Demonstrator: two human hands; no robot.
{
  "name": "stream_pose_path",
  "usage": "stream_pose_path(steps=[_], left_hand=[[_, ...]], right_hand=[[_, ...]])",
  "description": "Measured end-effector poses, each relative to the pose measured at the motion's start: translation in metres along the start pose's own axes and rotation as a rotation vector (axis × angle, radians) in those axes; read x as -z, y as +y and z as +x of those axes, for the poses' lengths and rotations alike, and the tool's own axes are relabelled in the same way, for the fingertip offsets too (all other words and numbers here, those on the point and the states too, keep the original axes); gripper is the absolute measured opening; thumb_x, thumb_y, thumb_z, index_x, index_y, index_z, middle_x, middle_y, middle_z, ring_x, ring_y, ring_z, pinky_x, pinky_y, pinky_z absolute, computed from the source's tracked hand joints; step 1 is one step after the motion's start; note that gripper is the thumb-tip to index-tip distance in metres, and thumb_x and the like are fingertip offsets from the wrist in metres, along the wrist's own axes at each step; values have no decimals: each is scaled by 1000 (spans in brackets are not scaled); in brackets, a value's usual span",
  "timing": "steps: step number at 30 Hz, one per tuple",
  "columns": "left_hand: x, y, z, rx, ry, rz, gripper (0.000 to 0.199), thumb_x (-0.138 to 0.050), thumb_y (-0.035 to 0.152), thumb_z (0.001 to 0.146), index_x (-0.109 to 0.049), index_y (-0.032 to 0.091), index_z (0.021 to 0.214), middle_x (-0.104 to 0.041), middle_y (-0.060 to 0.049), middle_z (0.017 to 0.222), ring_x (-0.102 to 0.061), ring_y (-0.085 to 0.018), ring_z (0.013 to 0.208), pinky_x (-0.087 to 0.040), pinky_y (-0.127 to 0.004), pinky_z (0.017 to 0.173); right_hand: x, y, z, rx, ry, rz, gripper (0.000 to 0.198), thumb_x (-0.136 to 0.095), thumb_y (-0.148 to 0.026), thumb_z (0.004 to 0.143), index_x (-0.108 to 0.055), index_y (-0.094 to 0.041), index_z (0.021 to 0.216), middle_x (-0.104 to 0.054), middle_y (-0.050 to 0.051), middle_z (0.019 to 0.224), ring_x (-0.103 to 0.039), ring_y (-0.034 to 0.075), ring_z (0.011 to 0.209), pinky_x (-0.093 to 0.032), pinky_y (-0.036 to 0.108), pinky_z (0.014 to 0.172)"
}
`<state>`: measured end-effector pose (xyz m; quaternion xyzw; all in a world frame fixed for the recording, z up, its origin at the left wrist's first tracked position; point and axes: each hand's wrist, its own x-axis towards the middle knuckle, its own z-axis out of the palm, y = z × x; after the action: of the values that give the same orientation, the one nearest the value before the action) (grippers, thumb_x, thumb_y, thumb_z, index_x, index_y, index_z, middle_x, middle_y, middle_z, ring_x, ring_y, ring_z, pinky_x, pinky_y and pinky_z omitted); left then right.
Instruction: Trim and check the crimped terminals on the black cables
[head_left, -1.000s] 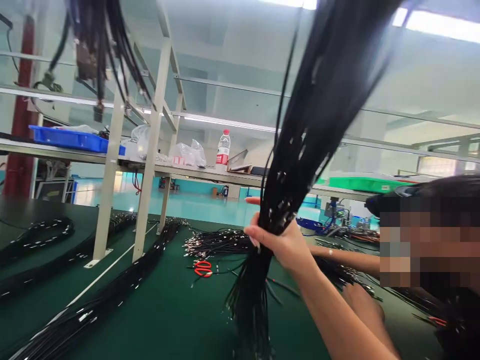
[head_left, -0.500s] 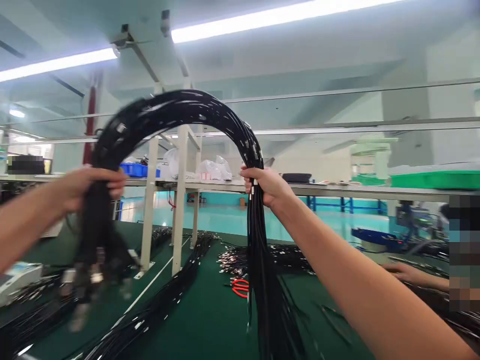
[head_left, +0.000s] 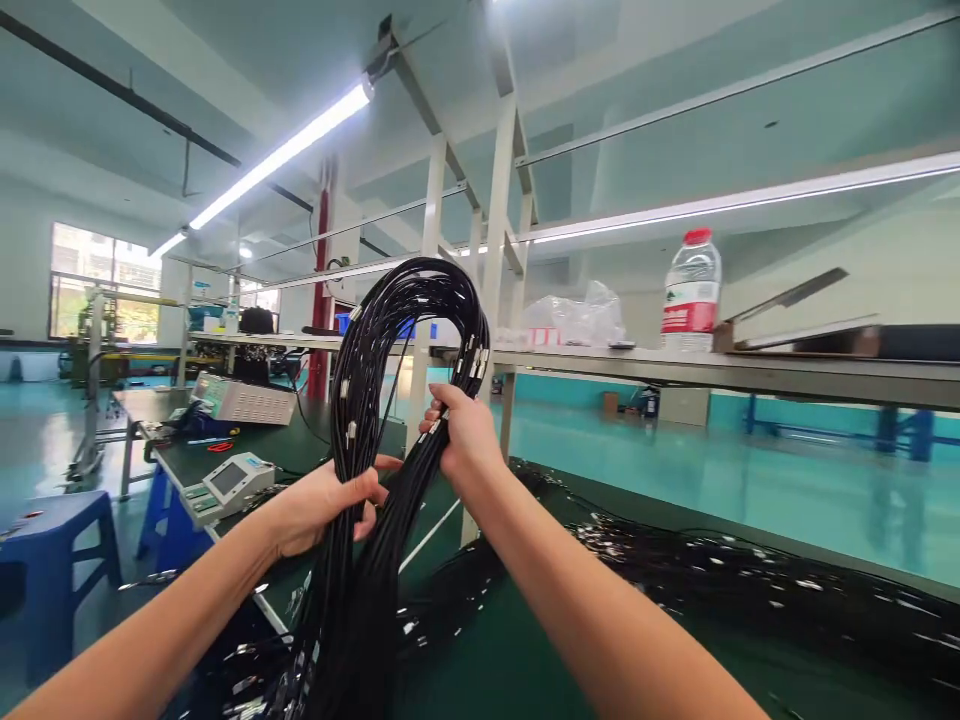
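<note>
Both hands have come closer together since half a second ago, and the wide arch of the black cable bundle (head_left: 350,385) is now a narrow upright loop. Left hand (head_left: 324,505) curls around the left leg of the loop, thumb at the front, fingers reaching past the cables. Right hand (head_left: 470,437) is closed around the right leg, slightly higher. Bundle is raised above the green table (head_left: 517,670), its crown level with the uprights of the frame; below the hands the two legs converge and run down beyond the lower edge of view. Small white tags or sleeves show along the cables.

Further cable bundles (head_left: 757,590) lie on the table at right. At the left end of the table sit a grey instrument with a screen (head_left: 234,480) and, behind it, a larger vented instrument (head_left: 255,402). Blue stool (head_left: 56,555) stands beside the table, far left. Shelf (head_left: 652,370) beyond carries a red-capped bottle (head_left: 691,290) and clear plastic bags (head_left: 589,315).
</note>
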<state>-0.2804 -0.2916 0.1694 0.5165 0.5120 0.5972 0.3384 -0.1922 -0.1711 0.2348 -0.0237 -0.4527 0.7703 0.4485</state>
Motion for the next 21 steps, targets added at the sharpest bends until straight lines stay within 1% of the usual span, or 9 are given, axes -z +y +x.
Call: stream_pose_path(steps=[2,4,6,8,11,13,16,18,21], left_hand=[[12,-11,-11,17,75,35,73,-65,57,58,-46,12,113,-62,-6,69,-47,-10,49,-33,-22,45],[25,-20,-23,56,117,71,73,-66,58,56,-48,13,111,-64,-10,77,-52,-15,58,-35,-24,48],[39,-27,-35,114,133,102,70,-66,60,55,-51,14,106,-65,-13,82,-56,-19,67,-38,-26,53],[53,-34,-45,170,141,117,69,-65,62,54,-53,15,104,-66,-14,85,-57,-22,71,-40,-29,55],[70,-43,-57,204,142,144,70,-64,64,53,-54,16,103,-65,-15,91,-57,-24,77,-41,-31,60],[78,-47,-58,209,165,177,65,-65,61,54,-57,16,99,-64,-14,95,-56,-26,85,-42,-33,68],[87,-48,-53,237,259,186,50,-72,46,56,-59,15,92,-64,-10,93,-55,-25,91,-41,-36,79],[94,-45,-45,263,317,201,43,-75,37,55,-60,14,89,-64,-8,88,-56,-23,87,-42,-36,79],[104,-40,-36,279,363,319,39,-75,31,55,-62,14,87,-63,-6,88,-55,-22,87,-42,-36,79]], right_hand=[[-12,26,6,-19,-5,46,15,-55,-9,64,-43,-17,60,-39,-8,41,-36,5,36,-32,15,32],[-22,49,11,-55,-11,86,15,-56,-10,62,-43,-17,60,-39,-8,41,-37,5,36,-32,16,32],[-30,70,17,-93,-11,120,16,-56,-11,61,-42,-17,60,-39,-8,42,-37,5,36,-33,16,32],[-36,89,23,-124,-10,144,17,-57,-11,60,-41,-18,60,-39,-9,43,-37,5,36,-33,16,32],[-45,116,31,-163,-11,156,17,-57,-10,59,-41,-18,59,-39,-8,42,-37,5,35,-32,17,31],[-53,132,37,-182,-2,155,17,-56,-10,60,-41,-18,59,-39,-9,41,-37,6,35,-32,17,31],[-65,149,47,-210,22,147,18,-55,-9,62,-40,-19,58,-39,-9,41,-37,6,34,-32,18,31],[-71,157,56,-232,31,138,19,-55,-9,63,-39,-19,57,-39,-8,42,-37,6,35,-33,18,32],[-77,163,70,-260,28,125,19,-54,-10,66,-39,-19,58,-39,-8,43,-37,5,36,-34,17,34]])
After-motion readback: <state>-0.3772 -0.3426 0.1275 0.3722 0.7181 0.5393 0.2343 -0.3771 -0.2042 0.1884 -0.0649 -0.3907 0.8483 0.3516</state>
